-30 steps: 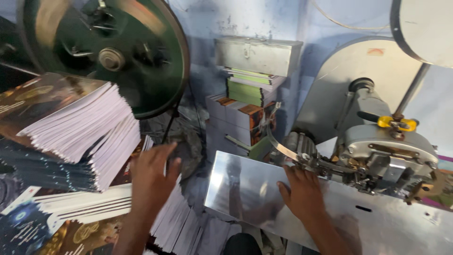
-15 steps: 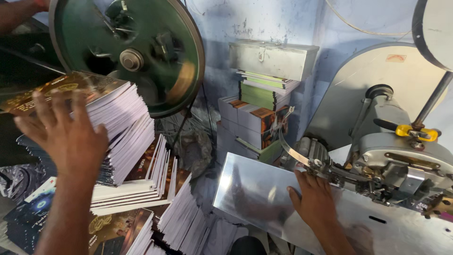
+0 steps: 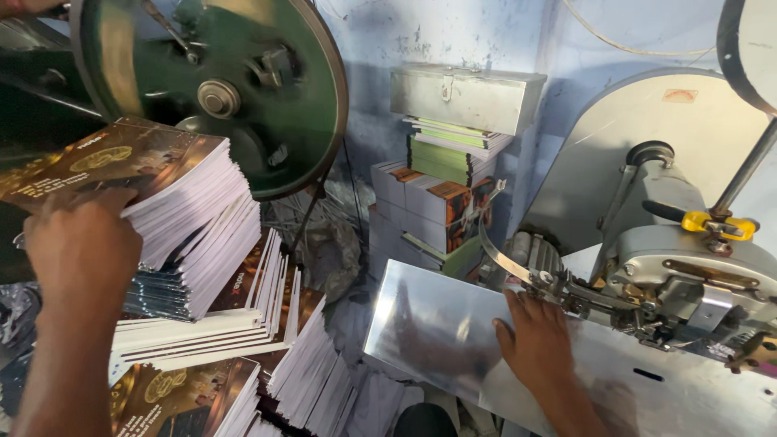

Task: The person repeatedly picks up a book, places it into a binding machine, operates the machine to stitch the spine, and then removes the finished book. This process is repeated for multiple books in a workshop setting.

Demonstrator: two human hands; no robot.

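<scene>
Spreading across the lower right, a sheet-metal machine table (image 3: pixel 437 324) was seen, smooth and dully reflective, with a grey cast stitching head (image 3: pixel 688 275) mounted above it and a yellow lever (image 3: pixel 716 224) on top. A scuffed, pale blue plastered wall (image 3: pixel 502 36) was seen behind. A large dark-green flywheel (image 3: pixel 218 89), round and heavy-rimmed, was set at the upper left.

The right hand (image 3: pixel 538 344) was laid flat on the metal table, fingers together and extended, with nothing gripped. The left hand (image 3: pixel 81 251) was placed on the near edge of the top booklet (image 3: pixel 105 162), glossy and dark brown with gold print; its fingers were curled onto the cover, though whether it was pinched could not be told. That booklet lay uppermost on a slanted stack of booklets (image 3: pixel 194 235), white page edges fanned out, at the left beneath the flywheel. More stacks (image 3: pixel 243 324) were heaped below. A grey metal box (image 3: pixel 465 97) rested on bundled booklets (image 3: pixel 429 202) against the wall.
</scene>
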